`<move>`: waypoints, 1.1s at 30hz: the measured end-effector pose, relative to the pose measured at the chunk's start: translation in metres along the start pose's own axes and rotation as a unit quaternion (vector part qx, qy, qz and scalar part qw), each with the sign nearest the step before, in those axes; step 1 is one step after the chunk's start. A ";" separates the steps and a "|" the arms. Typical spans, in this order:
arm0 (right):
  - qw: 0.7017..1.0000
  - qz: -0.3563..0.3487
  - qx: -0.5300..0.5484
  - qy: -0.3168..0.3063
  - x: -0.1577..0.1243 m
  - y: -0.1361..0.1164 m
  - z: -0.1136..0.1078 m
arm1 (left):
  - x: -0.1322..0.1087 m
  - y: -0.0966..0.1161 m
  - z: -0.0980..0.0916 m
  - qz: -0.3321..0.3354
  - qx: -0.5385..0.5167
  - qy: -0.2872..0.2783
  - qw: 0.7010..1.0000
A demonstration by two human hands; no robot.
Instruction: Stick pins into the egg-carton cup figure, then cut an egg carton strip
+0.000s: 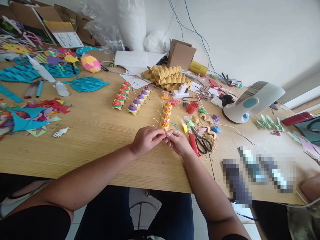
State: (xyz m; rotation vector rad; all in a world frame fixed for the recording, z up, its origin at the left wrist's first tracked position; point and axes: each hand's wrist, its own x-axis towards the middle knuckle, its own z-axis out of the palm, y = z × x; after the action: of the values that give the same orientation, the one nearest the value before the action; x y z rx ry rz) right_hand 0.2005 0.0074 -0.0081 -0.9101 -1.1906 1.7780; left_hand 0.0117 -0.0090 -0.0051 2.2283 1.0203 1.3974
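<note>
My left hand (146, 140) and my right hand (179, 141) meet at the near end of an orange and yellow egg-carton caterpillar (166, 116), which lies on the table. Both hands are closed, thumbs and fingertips pinched together; whatever sits between them is too small to make out. Yellow-headed pins stick out from both sides of this caterpillar. Left of it lie a purple caterpillar (139, 100) and a red and green one (121, 95), also made of egg-carton cups. Black-handled scissors (203, 145) and a red cutter (194, 144) rest right of my right hand.
Carton trays (167, 76) are stacked behind. A red cup (192, 107), bits of coloured clay (215, 129) and carton scraps lie to the right, near a white fan (250, 103). Paper scraps (30, 118) cover the left side. Another person's hand (311, 186) shows at the right edge.
</note>
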 end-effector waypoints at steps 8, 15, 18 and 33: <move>0.992 -0.015 0.121 0.035 -0.004 -0.012 -0.001 | 0.000 0.001 -0.002 -0.003 0.014 0.018 1.000; 0.991 0.053 0.120 -0.022 -0.008 -0.013 0.006 | -0.001 -0.005 0.001 0.052 0.037 0.038 0.997; 0.993 0.049 0.105 -0.022 -0.009 -0.009 0.009 | -0.002 -0.008 0.002 0.078 0.047 0.042 0.995; 0.988 0.047 0.146 -0.031 -0.010 -0.014 0.008 | -0.003 -0.008 0.004 0.115 0.034 0.039 0.992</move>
State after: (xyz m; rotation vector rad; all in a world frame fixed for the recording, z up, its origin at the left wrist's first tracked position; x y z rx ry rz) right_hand 0.2013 -0.0013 0.0088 -0.7530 -0.9056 2.0048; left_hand 0.0113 -0.0051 -0.0133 2.4219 0.8685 1.5765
